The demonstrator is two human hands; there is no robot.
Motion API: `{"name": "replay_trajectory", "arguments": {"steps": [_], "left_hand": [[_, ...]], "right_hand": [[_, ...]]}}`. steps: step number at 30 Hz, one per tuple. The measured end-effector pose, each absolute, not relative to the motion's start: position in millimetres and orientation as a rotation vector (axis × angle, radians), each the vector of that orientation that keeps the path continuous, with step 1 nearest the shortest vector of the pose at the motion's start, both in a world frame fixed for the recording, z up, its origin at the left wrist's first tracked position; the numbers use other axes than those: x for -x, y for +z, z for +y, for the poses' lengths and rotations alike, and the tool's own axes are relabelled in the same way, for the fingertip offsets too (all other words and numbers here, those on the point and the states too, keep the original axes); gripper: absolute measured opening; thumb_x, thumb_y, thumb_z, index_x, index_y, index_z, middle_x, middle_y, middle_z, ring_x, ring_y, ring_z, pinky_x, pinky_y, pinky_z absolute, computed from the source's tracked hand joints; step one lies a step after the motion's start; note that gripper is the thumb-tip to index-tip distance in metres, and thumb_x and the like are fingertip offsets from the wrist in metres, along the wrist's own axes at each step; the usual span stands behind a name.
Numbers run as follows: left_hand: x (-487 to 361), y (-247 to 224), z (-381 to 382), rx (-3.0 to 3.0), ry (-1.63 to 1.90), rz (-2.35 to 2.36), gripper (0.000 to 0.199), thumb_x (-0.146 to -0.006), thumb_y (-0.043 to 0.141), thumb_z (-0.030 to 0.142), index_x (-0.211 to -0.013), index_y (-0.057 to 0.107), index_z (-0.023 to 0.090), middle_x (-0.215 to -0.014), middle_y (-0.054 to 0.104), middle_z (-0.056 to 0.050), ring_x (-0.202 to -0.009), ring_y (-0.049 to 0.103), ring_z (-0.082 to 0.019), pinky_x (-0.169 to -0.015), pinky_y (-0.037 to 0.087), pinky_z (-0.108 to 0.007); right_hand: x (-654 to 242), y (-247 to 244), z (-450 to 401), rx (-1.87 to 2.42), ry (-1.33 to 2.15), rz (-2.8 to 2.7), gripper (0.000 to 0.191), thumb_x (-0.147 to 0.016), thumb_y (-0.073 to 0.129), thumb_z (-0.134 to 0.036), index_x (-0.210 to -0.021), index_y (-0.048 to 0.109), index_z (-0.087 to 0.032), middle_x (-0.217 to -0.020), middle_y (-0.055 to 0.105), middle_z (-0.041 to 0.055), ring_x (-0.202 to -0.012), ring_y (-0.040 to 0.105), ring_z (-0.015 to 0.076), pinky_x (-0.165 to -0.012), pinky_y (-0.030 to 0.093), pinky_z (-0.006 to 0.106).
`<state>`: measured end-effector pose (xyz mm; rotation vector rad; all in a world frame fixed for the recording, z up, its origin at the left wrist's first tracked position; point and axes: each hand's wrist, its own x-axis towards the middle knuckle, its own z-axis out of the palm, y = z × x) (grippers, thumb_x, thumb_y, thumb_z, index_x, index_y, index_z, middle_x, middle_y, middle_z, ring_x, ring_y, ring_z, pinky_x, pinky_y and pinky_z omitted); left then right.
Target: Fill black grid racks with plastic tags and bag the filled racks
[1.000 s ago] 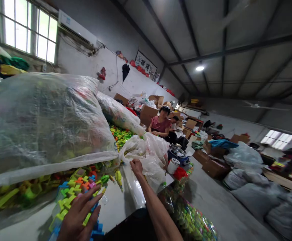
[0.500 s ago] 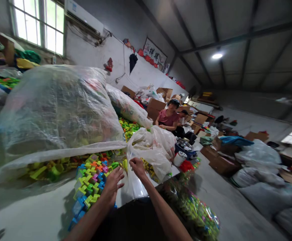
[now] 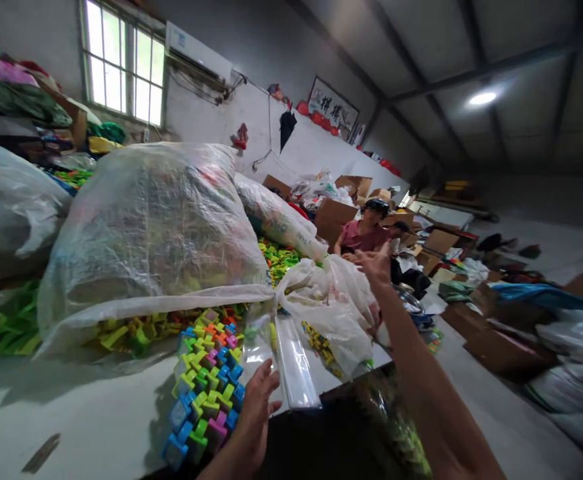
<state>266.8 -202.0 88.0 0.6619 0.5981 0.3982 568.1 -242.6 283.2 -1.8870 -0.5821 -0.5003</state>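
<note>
My left hand point(image 3: 257, 410) is by the table's front edge with its fingers apart and nothing held. Just left of it stands a block of interlocked coloured plastic pieces point(image 3: 206, 387), blue, yellow-green, pink and orange. A flat stack of clear plastic sleeves point(image 3: 295, 367) lies to the right of that hand. My right hand point(image 3: 377, 267) is raised beyond the table's right side, fingers spread and holding nothing that I can see. Below and left of it is a white plastic bag point(image 3: 341, 320) with small yellow pieces point(image 3: 321, 347) at its mouth.
A large translucent sack point(image 3: 156, 233) covers much of the white table point(image 3: 86, 413), loose yellow and green pieces point(image 3: 141, 330) spilling under it. A person point(image 3: 364, 230) in a pink top sits farther back among cardboard boxes point(image 3: 334, 223). A filled clear bag point(image 3: 396, 420) is below the table's right edge.
My right hand has lifted away from the white bag, up and to the right, and its fingers have opened. My left hand has dropped lower and nearer. The view has turned left.
</note>
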Motion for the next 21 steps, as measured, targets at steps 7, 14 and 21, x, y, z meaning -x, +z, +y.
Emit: {"name": "replay_trajectory", "arguments": {"steps": [7,14,21], "left_hand": [[-239,100,-211,-0.711,0.324,0.545,0.065,-0.059,0.072,0.036,-0.119,0.057,0.017,-0.132,0.054,-0.011,-0.115,0.05,-0.027,-0.08,0.04,-0.031],[-232,106,-206,-0.748,0.416,0.571,0.056,-0.054,0.078,0.042,-0.104,0.068,0.018,-0.121,0.062,-0.009,-0.112,0.053,-0.027,-0.08,0.042,-0.03],[-256,66,-192,-0.767,0.279,0.448,0.061,-0.045,0.086,0.047,-0.097,0.072,0.02,-0.1,0.069,-0.01,-0.1,0.061,-0.026,-0.069,0.045,-0.026]], "right_hand": [[-509,146,-252,2.035,0.452,-0.59,0.022,-0.078,0.061,-0.027,-0.091,0.064,-0.009,-0.072,0.065,0.0063,-0.055,0.059,0.0122,-0.049,0.046,0.021],[-460,40,-210,2.162,0.554,-0.507,0.022,-0.081,0.056,-0.03,-0.067,0.057,-0.013,-0.054,0.055,0.0,-0.048,0.052,0.0097,-0.045,0.036,0.018],[-450,20,-188,2.154,0.641,-0.469,0.025,-0.077,0.061,-0.038,-0.072,0.059,-0.014,-0.057,0.06,0.0012,-0.045,0.054,0.0119,-0.044,0.036,0.021]]}}
